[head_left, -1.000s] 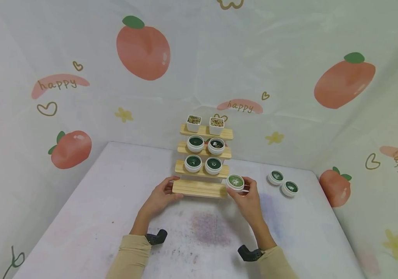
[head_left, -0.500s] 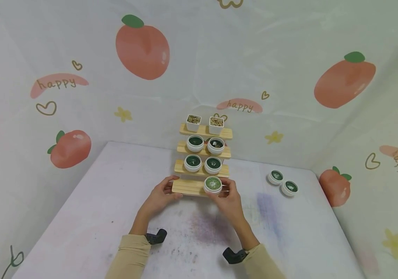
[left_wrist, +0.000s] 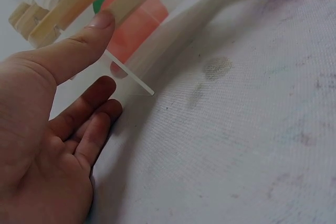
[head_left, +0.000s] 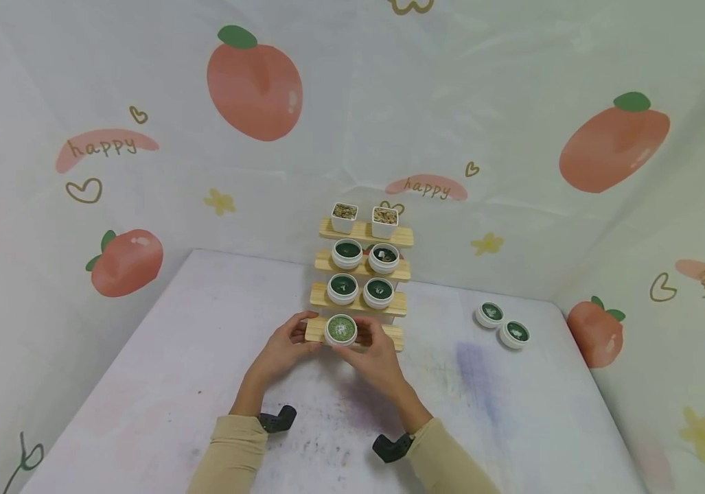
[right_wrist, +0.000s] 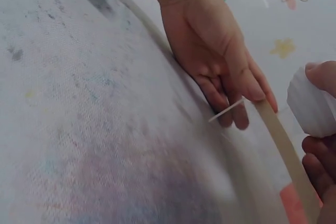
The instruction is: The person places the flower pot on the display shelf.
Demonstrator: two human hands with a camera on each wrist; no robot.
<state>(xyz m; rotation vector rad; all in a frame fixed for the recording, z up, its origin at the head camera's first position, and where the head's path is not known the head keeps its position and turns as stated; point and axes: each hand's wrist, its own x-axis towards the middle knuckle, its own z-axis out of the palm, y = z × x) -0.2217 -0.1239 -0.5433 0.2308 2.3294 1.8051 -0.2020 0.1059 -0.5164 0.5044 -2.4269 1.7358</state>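
Note:
A tiered wooden shelf stand (head_left: 394, 335) stands on the table. My left hand (head_left: 281, 351) holds the left end of its lowest board, and in the left wrist view the thumb (left_wrist: 97, 30) presses the board's front edge. Between thumb and fingers, my right hand (head_left: 379, 357) grips a small round white pot (head_left: 341, 331) with a speckled light-green top. The pot is upright at the left half of the lowest board; whether it touches the wood is unclear. In the right wrist view the pot's ribbed side (right_wrist: 310, 106) shows beside the board (right_wrist: 283, 148).
Dark-green-topped round pots fill the two middle boards, among them one pot (head_left: 342, 289). Two square white pots, one here (head_left: 344, 217), stand on the top board. Two more round pots (head_left: 515, 335) sit on the table at right. A printed cloth (head_left: 482, 103) hangs behind.
My right hand has carried the light-green pot leftward, from beside the stand's right end to the left half of the lowest board. The left hand has stayed in place.

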